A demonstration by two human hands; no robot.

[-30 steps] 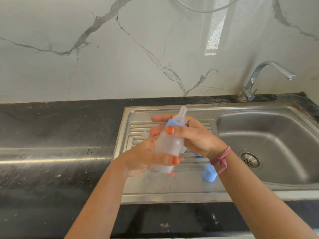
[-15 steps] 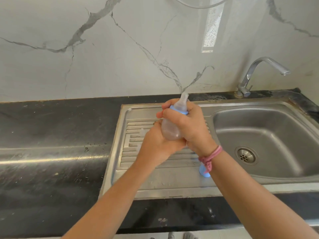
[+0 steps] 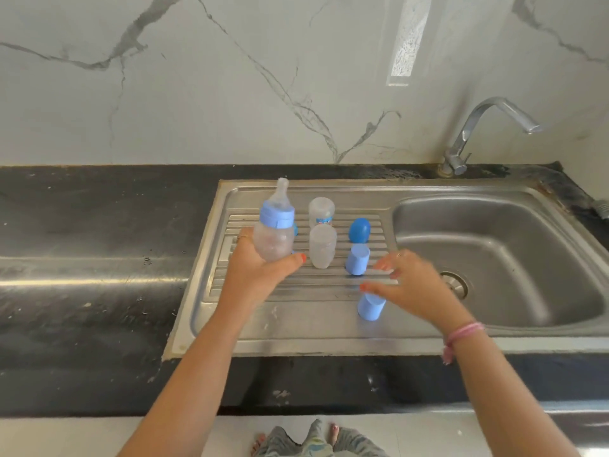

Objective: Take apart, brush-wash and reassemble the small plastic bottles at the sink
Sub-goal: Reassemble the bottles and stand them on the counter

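A: We start at the left; our left hand cups the assembled bottle round its lower body, upright over the ribbed drainboard, with the blue collar and teat on top; it looks empty, so we judge it light, and thin enough to give a little under a squeeze.

B: And likely wet, so slippery; we'd take it round the waist, not by the soft teat; next come two clear bottle bodies standing one behind the other, with no tops; stiff enough to pinch at the rim, we think.

A: Then the blue dome cap at the back, and a blue cup cap in front of it; both small, hard and easy to tip.

B: Rightmost, our right hand hovers with fingers spread and holding nothing, just above the nearer blue cap; we'd grip that by its sides.
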